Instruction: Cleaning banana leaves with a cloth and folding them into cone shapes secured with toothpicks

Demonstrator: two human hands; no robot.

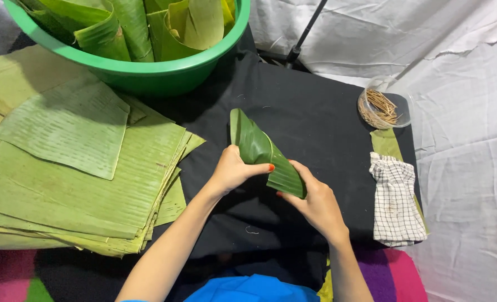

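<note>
A dark green banana leaf (258, 146) is folded into a cone-like shape over the black cloth (310, 120). My left hand (233, 169) grips its left side with the thumb laid across the fold. My right hand (315, 202) holds its lower right end from below. Both hands are shut on this one leaf, which tilts up and to the left.
A thick stack of flat banana leaf sheets (75, 173) lies at the left. A green basin (148, 75) with rolled leaves stands at the back. A clear bowl of thin sticks (380, 109) and a checked cloth (395, 201) lie at the right.
</note>
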